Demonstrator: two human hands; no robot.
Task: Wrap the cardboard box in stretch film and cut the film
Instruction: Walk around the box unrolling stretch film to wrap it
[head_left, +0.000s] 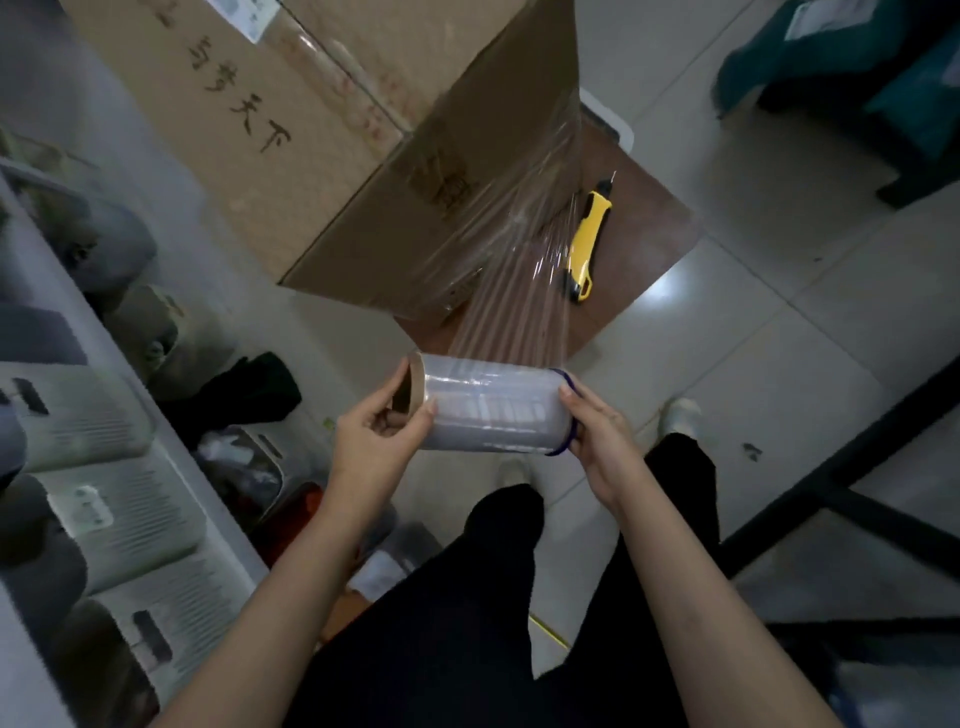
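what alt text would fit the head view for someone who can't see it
A person's left hand and right hand hold a clear stretch film roll by its ends, its film stretched to a brown cardboard box. A yellow utility knife lies on the brown table beside the box.

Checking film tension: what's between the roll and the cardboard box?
Head view: a stretched sheet of film runs unbroken from the roll to the cardboard box; nothing else in that gap.
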